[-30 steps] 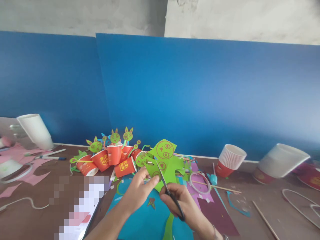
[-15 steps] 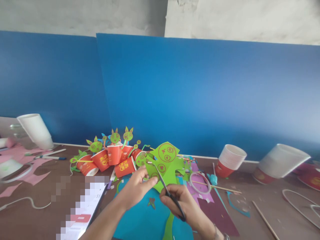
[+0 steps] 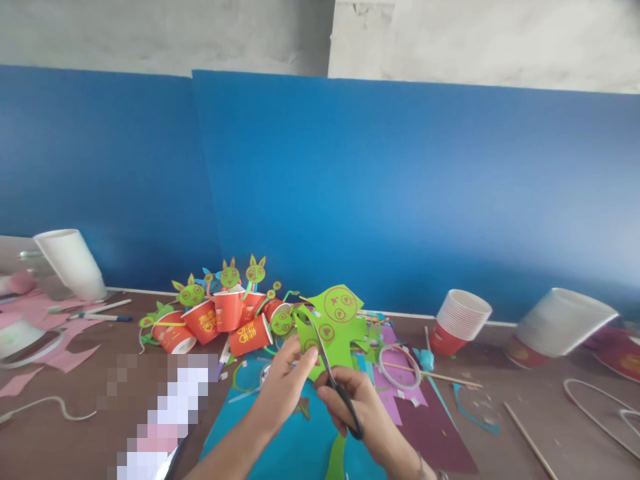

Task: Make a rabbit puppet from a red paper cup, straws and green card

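Note:
My left hand (image 3: 290, 373) pinches the lower left part of a green paper sheet (image 3: 353, 331) drawn with a red-brown rabbit-like face and small heart circles. In my right hand (image 3: 363, 400) are black-handled scissors (image 3: 345, 400); their blades reach up across the green sheet, just left of a heart circle. Both hands are above a blue paper sheet (image 3: 280, 440). A small star-shaped cutout (image 3: 303, 408) lies on it, partly covered by my left hand. How far the blades are apart is hard to make out.
Red paper cups (image 3: 229, 311) with green rabbit heads stand and lie at the back left. A cup stack (image 3: 463, 313), a tape roll (image 3: 400, 367) and a wooden stick (image 3: 530, 440) are right. A phone (image 3: 165, 420) and pink paper scraps (image 3: 75, 347) lie left.
The green sheet has shifted slightly right and turned a little in my left hand. The scissors have tilted more upright, and my right hand has moved slightly left.

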The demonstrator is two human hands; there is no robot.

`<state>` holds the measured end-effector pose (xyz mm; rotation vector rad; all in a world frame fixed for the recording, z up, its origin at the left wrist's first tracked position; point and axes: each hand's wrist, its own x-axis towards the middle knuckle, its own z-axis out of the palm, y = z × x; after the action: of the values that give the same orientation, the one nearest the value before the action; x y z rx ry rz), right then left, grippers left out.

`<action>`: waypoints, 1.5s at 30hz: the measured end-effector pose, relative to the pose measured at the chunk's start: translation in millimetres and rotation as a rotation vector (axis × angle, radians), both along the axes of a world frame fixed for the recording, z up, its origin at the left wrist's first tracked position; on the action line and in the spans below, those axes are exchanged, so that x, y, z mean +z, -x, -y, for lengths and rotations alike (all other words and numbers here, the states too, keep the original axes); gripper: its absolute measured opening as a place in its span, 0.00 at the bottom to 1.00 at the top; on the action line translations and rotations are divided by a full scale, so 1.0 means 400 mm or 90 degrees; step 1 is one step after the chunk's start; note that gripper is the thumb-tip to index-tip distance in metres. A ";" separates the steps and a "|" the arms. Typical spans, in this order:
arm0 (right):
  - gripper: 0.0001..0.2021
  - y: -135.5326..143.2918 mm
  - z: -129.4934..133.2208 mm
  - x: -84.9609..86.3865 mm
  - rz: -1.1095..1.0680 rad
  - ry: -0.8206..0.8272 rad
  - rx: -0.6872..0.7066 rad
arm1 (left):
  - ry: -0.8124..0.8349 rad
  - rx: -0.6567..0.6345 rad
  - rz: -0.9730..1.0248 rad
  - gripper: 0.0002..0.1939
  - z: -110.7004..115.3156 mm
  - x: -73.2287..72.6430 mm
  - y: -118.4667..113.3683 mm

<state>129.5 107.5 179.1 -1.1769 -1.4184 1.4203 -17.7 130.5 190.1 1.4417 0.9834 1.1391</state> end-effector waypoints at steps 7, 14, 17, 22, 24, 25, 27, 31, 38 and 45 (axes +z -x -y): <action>0.31 -0.005 0.010 0.016 -0.058 0.015 0.006 | -0.022 -0.039 -0.012 0.13 -0.004 0.008 0.012; 0.29 -0.003 0.006 0.011 -0.079 -0.019 0.031 | 0.012 -0.027 0.011 0.13 0.007 0.015 0.003; 0.29 0.000 0.007 0.015 -0.081 -0.022 0.029 | 0.021 -0.022 0.018 0.13 0.014 0.017 -0.001; 0.28 0.004 0.011 0.022 -0.084 -0.017 0.031 | 0.021 -0.010 0.034 0.13 0.019 0.023 -0.007; 0.28 0.005 0.012 0.022 -0.089 -0.021 0.033 | 0.014 0.000 0.035 0.13 0.019 0.024 -0.009; 0.28 0.006 0.013 0.022 -0.090 -0.022 0.032 | 0.010 0.000 0.035 0.13 0.019 0.024 -0.010; 0.27 0.009 0.014 0.021 -0.094 -0.022 0.026 | 0.004 -0.006 0.034 0.13 0.019 0.022 -0.011; 0.28 0.014 0.014 0.020 -0.108 -0.019 0.005 | -0.007 -0.003 0.027 0.14 0.019 0.018 -0.010; 0.28 0.013 0.010 0.011 -0.111 -0.019 -0.006 | -0.007 -0.019 0.029 0.13 0.013 0.021 -0.004; 0.27 0.008 0.013 0.028 -0.100 -0.002 0.006 | 0.017 -0.029 -0.001 0.13 0.010 0.038 0.008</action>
<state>126.2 102.4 190.3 -1.0338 -1.3175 1.4835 -20.9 126.7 205.2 1.4374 0.9580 1.0879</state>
